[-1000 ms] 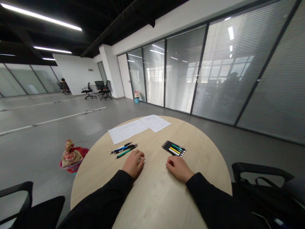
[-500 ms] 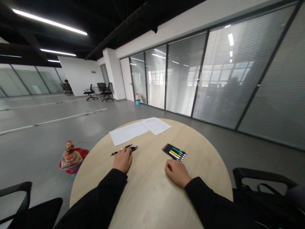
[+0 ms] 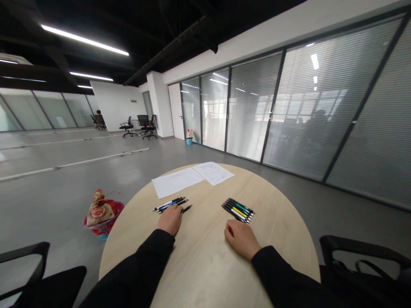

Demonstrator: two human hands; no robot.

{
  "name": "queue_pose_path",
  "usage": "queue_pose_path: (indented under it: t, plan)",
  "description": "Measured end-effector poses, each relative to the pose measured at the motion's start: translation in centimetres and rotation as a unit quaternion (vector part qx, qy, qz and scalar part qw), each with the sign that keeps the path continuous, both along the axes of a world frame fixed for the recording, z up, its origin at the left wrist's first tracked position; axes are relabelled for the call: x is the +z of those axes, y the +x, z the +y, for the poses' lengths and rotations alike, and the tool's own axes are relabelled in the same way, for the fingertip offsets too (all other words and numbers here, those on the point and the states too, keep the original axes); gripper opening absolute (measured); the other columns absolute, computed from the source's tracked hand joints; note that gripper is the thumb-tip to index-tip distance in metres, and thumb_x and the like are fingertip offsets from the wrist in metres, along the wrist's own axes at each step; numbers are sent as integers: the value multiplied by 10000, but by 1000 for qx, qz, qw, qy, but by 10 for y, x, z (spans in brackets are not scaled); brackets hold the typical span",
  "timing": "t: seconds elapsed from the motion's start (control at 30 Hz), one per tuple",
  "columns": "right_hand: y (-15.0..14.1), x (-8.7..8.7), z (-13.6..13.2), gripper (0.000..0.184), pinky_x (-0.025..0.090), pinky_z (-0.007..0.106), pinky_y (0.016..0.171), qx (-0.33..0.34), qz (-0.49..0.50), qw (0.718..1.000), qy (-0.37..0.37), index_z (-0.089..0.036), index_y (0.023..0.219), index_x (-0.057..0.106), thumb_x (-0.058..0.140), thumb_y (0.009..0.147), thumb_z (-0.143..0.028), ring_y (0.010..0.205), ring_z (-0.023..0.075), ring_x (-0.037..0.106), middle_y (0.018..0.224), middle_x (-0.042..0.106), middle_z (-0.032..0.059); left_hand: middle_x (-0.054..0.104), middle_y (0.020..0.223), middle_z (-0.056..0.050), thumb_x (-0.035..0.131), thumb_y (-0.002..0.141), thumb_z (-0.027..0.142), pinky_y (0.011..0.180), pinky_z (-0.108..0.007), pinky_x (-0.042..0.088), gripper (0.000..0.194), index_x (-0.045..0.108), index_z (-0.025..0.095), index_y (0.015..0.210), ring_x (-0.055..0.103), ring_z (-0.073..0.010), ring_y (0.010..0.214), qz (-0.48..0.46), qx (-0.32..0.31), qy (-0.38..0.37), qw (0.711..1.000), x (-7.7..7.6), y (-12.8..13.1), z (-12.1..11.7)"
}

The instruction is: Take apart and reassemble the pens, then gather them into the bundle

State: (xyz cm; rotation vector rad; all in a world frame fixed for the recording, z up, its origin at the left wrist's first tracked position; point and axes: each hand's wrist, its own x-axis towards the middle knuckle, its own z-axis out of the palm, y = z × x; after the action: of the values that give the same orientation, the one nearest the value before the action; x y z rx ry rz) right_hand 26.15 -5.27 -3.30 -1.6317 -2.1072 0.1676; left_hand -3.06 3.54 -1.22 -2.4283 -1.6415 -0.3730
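My left hand (image 3: pixel 170 219) rests low over the table with its fingers closed on a dark pen (image 3: pixel 186 208), whose end sticks out to the right of the fingers. Just beyond these fingers lie a few more pens, among them a white-and-black pen (image 3: pixel 167 205) and a blue pen (image 3: pixel 167 206). My right hand (image 3: pixel 242 237) lies on the tabletop as a loose fist, with nothing visible in it. Right beyond it several pens sit side by side in a row (image 3: pixel 238 209), black with green, yellow and white barrels.
Two paper sheets, one mostly blank (image 3: pixel 176 182) and one printed (image 3: pixel 214 173), overlap at the far side of the round wooden table (image 3: pixel 205 265). A basket with a bag (image 3: pixel 102 214) stands on the floor at left. Black chairs (image 3: pixel 362 250) flank the table.
My left hand has drawn slightly toward me, and a pen now shows apart from the others at its fingers. My right hand stays by the row. The view has shifted slightly.
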Motion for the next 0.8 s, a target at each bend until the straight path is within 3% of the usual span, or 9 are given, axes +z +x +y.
queue_pose_path:
  t: [0.23, 0.43, 0.8]
  plan:
    - [0, -2, 1, 137, 277, 261, 637, 13, -25, 999, 24, -191, 769, 559, 499, 892, -200, 735, 134, 555, 786, 631, 5, 620, 918, -123, 445, 871, 94, 819, -396, 445, 194, 631, 145, 892, 560, -268, 896, 20, -75, 14, 997, -1, 20, -7]
    - [-1, -2, 2, 138, 308, 257, 659, 13, -46, 999, 27, -191, 784, 557, 491, 905, -203, 777, 149, 572, 811, 636, 24, 583, 985, -106, 389, 917, 76, 839, -386, 438, 264, 582, 157, 1078, 527, -238, 910, -12, -124, 59, 990, -6, 42, -15]
    - [2, -3, 2, 145, 324, 268, 663, 9, -72, 997, 33, -191, 800, 561, 475, 917, -206, 777, 162, 583, 814, 636, 36, 567, 991, -92, 390, 903, 67, 795, -361, 432, 237, 565, 178, 1019, 509, -227, 878, -40, -185, 54, 980, -4, 62, -27]
